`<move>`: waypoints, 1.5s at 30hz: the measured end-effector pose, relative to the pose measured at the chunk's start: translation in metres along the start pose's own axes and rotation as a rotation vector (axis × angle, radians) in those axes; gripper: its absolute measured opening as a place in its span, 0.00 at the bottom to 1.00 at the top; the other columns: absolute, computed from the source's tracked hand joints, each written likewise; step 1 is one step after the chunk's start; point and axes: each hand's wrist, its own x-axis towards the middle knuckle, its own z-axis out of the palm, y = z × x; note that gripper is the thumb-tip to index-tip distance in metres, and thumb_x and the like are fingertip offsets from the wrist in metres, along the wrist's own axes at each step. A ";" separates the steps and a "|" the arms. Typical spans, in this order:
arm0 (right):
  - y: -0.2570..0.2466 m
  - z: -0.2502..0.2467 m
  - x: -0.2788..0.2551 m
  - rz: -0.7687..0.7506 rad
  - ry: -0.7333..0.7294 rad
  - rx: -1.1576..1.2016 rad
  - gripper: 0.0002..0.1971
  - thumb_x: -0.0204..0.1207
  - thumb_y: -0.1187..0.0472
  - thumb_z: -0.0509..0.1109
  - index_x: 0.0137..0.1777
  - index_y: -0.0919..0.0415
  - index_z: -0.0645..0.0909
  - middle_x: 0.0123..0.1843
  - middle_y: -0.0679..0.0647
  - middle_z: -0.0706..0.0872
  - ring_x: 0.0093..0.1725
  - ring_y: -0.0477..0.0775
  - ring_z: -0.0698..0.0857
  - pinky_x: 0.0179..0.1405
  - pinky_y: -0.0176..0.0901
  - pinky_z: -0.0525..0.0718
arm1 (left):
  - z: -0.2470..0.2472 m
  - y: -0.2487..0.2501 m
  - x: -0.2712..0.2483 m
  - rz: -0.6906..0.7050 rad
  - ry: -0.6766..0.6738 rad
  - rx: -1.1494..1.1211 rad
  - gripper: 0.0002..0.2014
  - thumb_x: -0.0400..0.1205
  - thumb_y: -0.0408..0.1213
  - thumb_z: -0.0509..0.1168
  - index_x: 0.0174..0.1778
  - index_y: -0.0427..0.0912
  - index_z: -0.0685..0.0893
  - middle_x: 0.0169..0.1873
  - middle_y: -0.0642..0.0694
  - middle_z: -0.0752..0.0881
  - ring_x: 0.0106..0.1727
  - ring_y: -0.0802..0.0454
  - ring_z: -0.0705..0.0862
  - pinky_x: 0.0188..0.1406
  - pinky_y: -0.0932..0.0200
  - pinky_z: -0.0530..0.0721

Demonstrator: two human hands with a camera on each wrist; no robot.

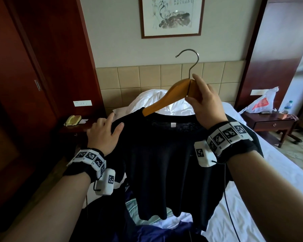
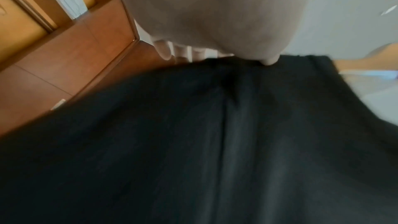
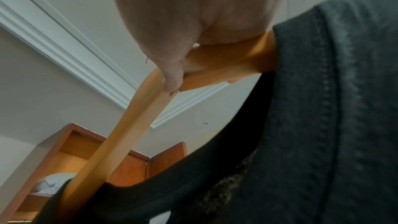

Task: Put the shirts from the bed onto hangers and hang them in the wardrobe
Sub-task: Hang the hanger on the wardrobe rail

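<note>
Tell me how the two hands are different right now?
The right hand is higher and grips the wooden hanger near its hook. The left hand is lower and holds the black shirt at its shoulder. Both wear wristbands with black-and-white squares.

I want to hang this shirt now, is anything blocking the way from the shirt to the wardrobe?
Nothing visible blocks it. The shirt hangs on the hanger in the right hand above the bed. The wardrobe stands open, though the path there is not fully shown.
</note>
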 end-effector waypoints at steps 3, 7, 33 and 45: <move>-0.004 0.006 0.000 -0.032 -0.025 -0.004 0.34 0.79 0.61 0.71 0.83 0.51 0.62 0.59 0.60 0.79 0.61 0.63 0.76 0.63 0.52 0.73 | -0.007 0.016 -0.001 0.116 0.099 -0.175 0.40 0.77 0.68 0.45 0.78 0.46 0.70 0.67 0.41 0.78 0.68 0.38 0.75 0.67 0.37 0.73; -0.010 0.018 0.001 -0.058 -0.046 0.008 0.34 0.79 0.60 0.71 0.83 0.50 0.62 0.60 0.60 0.79 0.61 0.61 0.75 0.62 0.50 0.72 | -0.013 0.050 0.001 0.255 0.063 -0.289 0.30 0.83 0.57 0.57 0.77 0.43 0.73 0.66 0.42 0.82 0.68 0.42 0.76 0.67 0.45 0.75; -0.003 0.042 -0.021 0.077 -0.136 0.062 0.37 0.80 0.49 0.69 0.85 0.49 0.55 0.62 0.57 0.80 0.58 0.56 0.79 0.55 0.42 0.74 | 0.003 0.092 0.003 0.314 0.100 -0.252 0.26 0.85 0.45 0.62 0.80 0.47 0.67 0.52 0.43 0.86 0.49 0.46 0.84 0.40 0.57 0.76; 0.008 0.050 -0.020 0.057 -0.183 -0.091 0.36 0.82 0.44 0.63 0.85 0.51 0.52 0.61 0.53 0.80 0.64 0.57 0.77 0.71 0.56 0.66 | -0.008 0.080 0.013 0.250 0.147 -0.301 0.24 0.86 0.49 0.59 0.79 0.50 0.69 0.42 0.53 0.79 0.45 0.47 0.81 0.40 0.53 0.77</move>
